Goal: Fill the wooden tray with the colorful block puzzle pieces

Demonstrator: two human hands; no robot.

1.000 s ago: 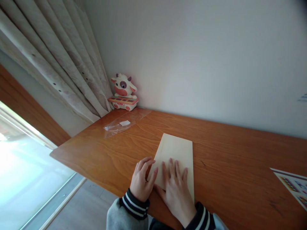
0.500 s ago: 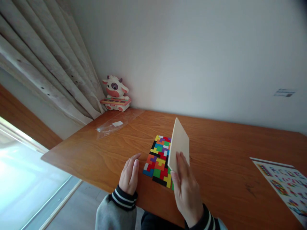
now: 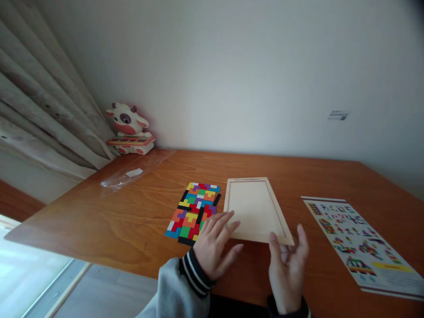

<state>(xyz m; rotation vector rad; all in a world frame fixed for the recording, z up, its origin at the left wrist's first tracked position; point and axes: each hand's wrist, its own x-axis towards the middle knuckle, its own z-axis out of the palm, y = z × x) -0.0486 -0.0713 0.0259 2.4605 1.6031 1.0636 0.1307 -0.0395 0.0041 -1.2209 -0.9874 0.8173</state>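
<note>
A shallow wooden tray point(image 3: 251, 207) with a raised rim lies face up on the table, its inside bare. Beside it on the left is a flat block of colourful puzzle pieces point(image 3: 190, 216), fitted closely together. My left hand point(image 3: 215, 243) is open, fingers spread over the near right part of the pieces and the tray's near left corner, hiding both there. At the tray's near right corner is my right hand point(image 3: 288, 265), fingers apart and thumb overlapping the near edge. Whether its lower fingers touch the tray's underside is hard to see.
A printed pattern sheet point(image 3: 361, 247) lies on the right of the wooden table point(image 3: 132, 221). Toward the back left are a clear plastic bag point(image 3: 122, 179) and a cow toy with a keyboard point(image 3: 130, 128). A curtain point(image 3: 43, 88) hangs at the left.
The tray, upright in my right hand before, now lies flat to the right of the pieces, inside up. My left hand has moved right, over the pieces. The view has turned right.
</note>
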